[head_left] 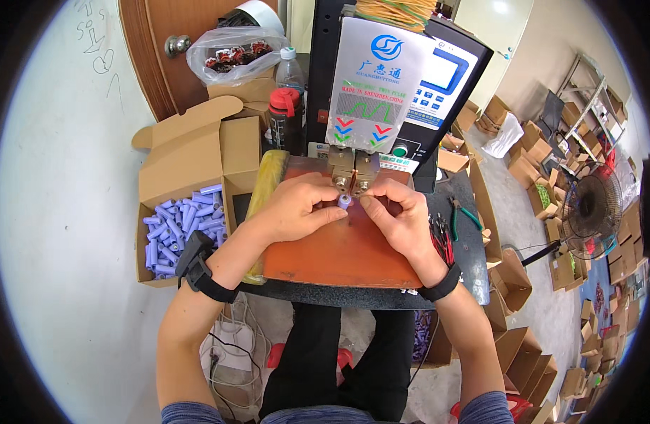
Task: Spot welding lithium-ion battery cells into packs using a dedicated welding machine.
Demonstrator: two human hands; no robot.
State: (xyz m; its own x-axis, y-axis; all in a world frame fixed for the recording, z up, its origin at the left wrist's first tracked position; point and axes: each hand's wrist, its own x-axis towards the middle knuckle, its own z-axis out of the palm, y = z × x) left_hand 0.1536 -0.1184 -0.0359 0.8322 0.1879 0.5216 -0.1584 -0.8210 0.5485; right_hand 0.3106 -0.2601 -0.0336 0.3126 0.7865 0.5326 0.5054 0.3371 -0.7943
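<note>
A small purple cylindrical battery cell (344, 203) sits end-up beneath the electrode tips (353, 185) of a spot welding machine (373, 88). My left hand (302, 206) is closed, thumb and index finger against the cell's left side. Close to its right side, my right hand (397, 214) is closed with thumb and index finger brought together below the welding head. Whatever lies between the right fingertips is too small or hidden to make out. Under both hands lies an orange-brown mat (318, 258).
Left of the table, an open cardboard box (187, 173) holds many purple cells. A yellow wrapped roll (268, 184) flanks the mat. Green-handled pliers (466, 213) and red-handled tools (443, 244) lie at right. Behind stand a black bottle with red lid (285, 116) and a clear bottle (289, 71).
</note>
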